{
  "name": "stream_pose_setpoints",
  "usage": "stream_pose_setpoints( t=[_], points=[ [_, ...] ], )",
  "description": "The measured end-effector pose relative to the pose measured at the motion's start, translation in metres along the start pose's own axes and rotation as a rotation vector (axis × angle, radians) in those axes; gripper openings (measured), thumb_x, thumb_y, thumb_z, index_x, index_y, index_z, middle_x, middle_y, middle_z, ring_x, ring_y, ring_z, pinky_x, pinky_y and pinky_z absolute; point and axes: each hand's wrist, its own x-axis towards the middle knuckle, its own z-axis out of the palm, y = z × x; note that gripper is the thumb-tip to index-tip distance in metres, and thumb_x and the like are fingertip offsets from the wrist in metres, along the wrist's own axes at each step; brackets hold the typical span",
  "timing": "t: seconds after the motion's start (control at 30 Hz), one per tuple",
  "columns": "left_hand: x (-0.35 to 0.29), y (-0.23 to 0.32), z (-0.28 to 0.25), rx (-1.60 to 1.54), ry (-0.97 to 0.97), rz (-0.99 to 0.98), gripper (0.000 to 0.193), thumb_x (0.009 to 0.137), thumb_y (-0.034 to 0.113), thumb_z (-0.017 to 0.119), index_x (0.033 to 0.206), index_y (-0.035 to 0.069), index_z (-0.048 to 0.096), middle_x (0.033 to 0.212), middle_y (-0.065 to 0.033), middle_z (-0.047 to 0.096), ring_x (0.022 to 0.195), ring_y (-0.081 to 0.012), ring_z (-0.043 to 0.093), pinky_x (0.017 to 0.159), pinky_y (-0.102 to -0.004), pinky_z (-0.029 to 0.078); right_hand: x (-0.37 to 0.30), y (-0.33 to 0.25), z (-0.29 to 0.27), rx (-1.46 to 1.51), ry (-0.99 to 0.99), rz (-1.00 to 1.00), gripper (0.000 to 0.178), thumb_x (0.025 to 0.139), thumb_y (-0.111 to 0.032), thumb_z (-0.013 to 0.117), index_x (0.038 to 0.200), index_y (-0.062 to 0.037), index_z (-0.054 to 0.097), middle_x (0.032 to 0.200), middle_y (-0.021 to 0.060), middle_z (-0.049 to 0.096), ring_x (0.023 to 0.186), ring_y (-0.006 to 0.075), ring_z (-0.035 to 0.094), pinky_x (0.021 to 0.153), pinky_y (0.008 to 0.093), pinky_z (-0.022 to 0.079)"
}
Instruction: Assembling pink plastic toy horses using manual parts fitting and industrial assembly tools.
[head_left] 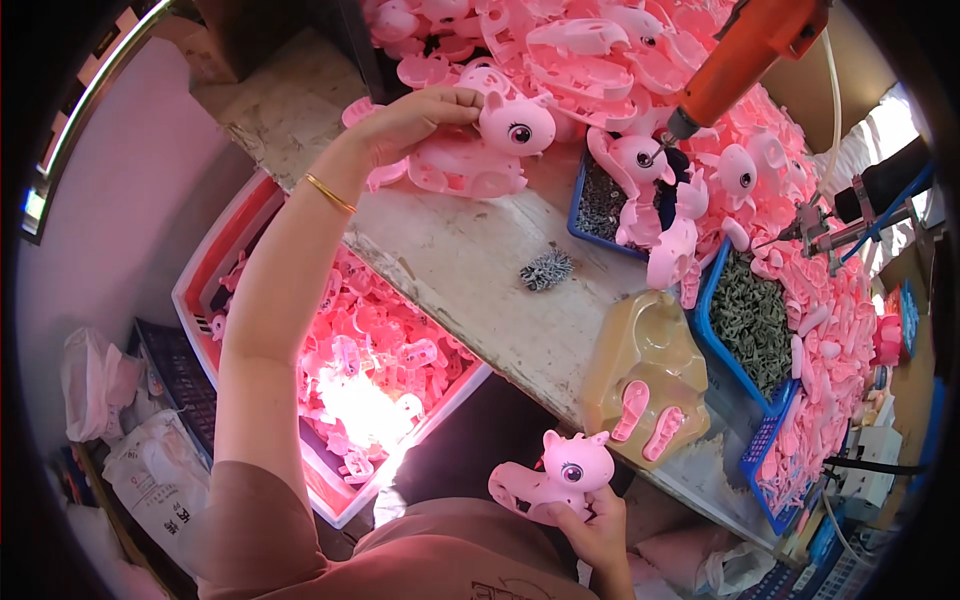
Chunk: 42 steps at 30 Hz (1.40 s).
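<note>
At the far edge of the table, my left hand (pixel 425 115) has its fingers closed at the back of the head of a pink toy pony (pixel 470 160), which lies on the tabletop with other pink pony pieces beside it. Low and close to my body, my right hand (pixel 597 530) grips a pink pony body part (pixel 570 470) with head, ears and one big painted eye; its lower side looks open and hollow. A small heap of grey screws (pixel 547 270) lies on the table between the two hands. My thumb rests on the neck of the held part.
An orange electric screwdriver (pixel 750 65) hangs above a blue tray of screws (pixel 600 232). A tan moulded fixture (pixel 600 370) bears two small pink pieces. Blue bins (pixel 712 290), a heap of pink shells (pixel 590 60) and a red-and-white crate (pixel 190 290) surround the worn table (pixel 440 240).
</note>
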Motion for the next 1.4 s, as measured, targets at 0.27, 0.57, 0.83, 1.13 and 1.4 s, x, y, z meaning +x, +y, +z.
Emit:
stream_pose_setpoints(
  t=[0.27,0.57,0.83,1.13,1.4],
  points=[
    [0.0,0.003,0.002,-0.006,-0.028,0.026,0.026,0.095,0.019,0.059,0.116,0.003,0.062,0.111,-0.0026,0.064,0.101,-0.0095,0.06,0.091,-0.0257,0.05,0.0,-0.005,0.002,-0.019,-0.019,-0.006,0.041,0.078,-0.015,0.079,0.112,0.0011,0.064,0.092,0.0092,0.073,0.083,0.0116,0.069,0.074,0.0267,0.054],
    [-0.017,-0.006,0.051,0.494,0.093,0.293,0.021,0.09,0.014,0.06,0.109,0.004,0.06,0.102,-0.0031,0.064,0.096,-0.0167,0.062,0.086,-0.0302,0.049,0.003,-0.012,0.006,-0.107,-0.066,0.012,0.038,0.079,-0.008,0.075,0.112,0.0049,0.063,0.097,0.0082,0.072,0.088,0.0111,0.066,0.078,0.0269,0.053],
    [-0.018,-0.016,0.108,1.238,0.397,0.777,0.036,0.079,0.034,0.074,0.103,0.009,0.063,0.093,-0.0103,0.065,0.09,-0.03,0.063,0.078,-0.0414,0.05,0.0,-0.029,0.01,-0.039,-0.118,0.057,0.042,0.082,-0.016,0.073,0.117,0.0027,0.062,0.1,0.0135,0.071,0.093,0.015,0.067,0.08,0.0295,0.053],
    [0.01,0.034,0.031,1.023,0.901,0.724,0.02,0.088,0.016,0.065,0.104,0.004,0.062,0.098,-0.0113,0.065,0.088,-0.03,0.062,0.079,-0.0371,0.05,0.003,-0.024,0.008,-0.05,-0.094,0.015,0.04,0.082,-0.016,0.073,0.115,0.0036,0.062,0.098,0.013,0.072,0.089,0.0152,0.067,0.078,0.0313,0.053],
    [0.026,0.146,-0.045,1.666,1.232,0.963,0.036,0.083,0.02,0.065,0.117,0.011,0.057,0.123,-0.0076,0.057,0.119,-0.0305,0.049,0.101,-0.0442,0.04,0.005,-0.012,0.01,-0.045,-0.091,-0.062,0.042,0.082,-0.016,0.074,0.119,-0.0001,0.062,0.101,0.0118,0.072,0.092,0.016,0.067,0.08,0.0314,0.053]
  ],
)
